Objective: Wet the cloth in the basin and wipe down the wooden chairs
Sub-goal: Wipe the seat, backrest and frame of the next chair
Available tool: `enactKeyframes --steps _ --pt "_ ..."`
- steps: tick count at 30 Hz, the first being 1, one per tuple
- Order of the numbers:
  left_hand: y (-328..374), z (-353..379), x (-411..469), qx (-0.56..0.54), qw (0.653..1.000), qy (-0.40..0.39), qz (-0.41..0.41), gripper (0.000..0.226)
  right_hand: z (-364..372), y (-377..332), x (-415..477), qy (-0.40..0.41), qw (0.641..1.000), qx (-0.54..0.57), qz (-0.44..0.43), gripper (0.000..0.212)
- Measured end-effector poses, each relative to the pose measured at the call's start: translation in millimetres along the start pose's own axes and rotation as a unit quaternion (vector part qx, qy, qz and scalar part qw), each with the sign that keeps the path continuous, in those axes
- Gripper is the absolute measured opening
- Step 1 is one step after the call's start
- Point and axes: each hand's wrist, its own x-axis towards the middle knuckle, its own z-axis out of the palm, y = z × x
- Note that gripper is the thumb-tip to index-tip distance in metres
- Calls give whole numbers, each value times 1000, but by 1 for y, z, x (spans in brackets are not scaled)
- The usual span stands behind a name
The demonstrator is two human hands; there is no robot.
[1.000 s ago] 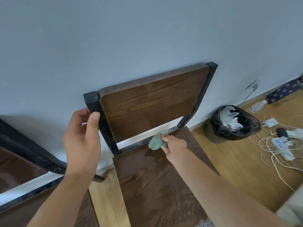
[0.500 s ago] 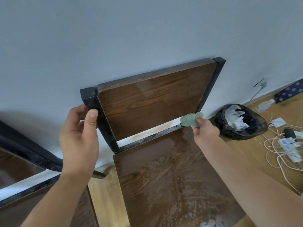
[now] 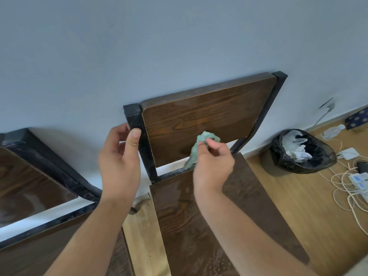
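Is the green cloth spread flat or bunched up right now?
Bunched up. The green cloth is crumpled into a wad pinched in the right hand, against the wooden backrest, with a tail hanging down.

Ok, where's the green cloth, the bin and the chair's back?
Green cloth (image 3: 205,137), head view, on its bunched top.
Bin (image 3: 320,156), head view, on the black bag's right rim.
Chair's back (image 3: 199,120), head view, on the panel's middle.

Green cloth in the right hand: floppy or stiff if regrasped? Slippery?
Likely floppy: the green cloth bunches above the right hand and droops below it. Probably light, held by fingertips alone. Possibly damp, since the chair seat shows a wet sheen; slipperiness unclear.
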Motion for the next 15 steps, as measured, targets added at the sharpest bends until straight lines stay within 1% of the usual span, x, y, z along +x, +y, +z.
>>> enactKeyframes --steps 1,3,6,7,9,11,13,15 --pt "1 0 0 -3 1000 1 1 9 5 6 -13 -17 999 -12 -24 17" --pt "2 0 0 -4 1000 3 5 7 12 18 -43 -76 994 -51 -67 18" --pt "5 -3 -2 -10 1000 1 4 7 21 31 -84 -163 979 -75 -96 17" --pt "7 -5 -2 -6 1000 -4 1 10 23 32 -92 -178 977 -77 -89 15" --pt "10 -10 -1 6 1000 -16 -13 14 23 33 -98 -212 974 -74 -35 11" --pt "17 -18 1 -3 998 -35 -50 8 16 32 -103 -263 962 -72 15 12" --pt "23 -28 -2 13 994 -53 -90 17 5 32 -109 -300 949 -85 45 13" --pt "26 -40 -14 60 991 -32 -116 25 -7 31 -119 -318 939 -114 62 14"
